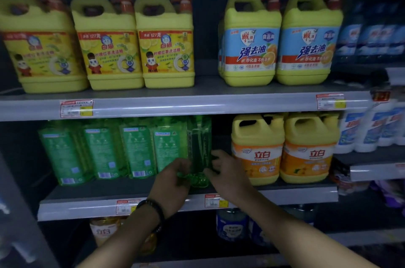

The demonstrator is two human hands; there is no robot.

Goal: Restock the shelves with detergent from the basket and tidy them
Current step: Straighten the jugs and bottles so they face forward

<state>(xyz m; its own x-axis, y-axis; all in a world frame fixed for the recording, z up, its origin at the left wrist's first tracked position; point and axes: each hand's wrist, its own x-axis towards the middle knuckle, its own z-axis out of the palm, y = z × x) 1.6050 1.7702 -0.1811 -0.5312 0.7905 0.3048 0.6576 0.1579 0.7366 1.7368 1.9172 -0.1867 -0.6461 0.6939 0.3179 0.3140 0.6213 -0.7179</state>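
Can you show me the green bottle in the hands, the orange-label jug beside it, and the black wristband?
green bottle (pixel 200 142): head view, its see-through side.
orange-label jug (pixel 257 159): head view, its front label.
black wristband (pixel 153 206): head view, top of the band.

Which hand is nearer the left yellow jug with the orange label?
Right. The right hand is just left of the jug; the left hand is farther left, across the clear green bottle.

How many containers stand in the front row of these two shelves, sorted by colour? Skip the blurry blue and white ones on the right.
Yellow-label jugs: 3
Blue-label jugs: 2
Orange-label jugs: 2
Green bottles: 5, counting the held one
Total: 12
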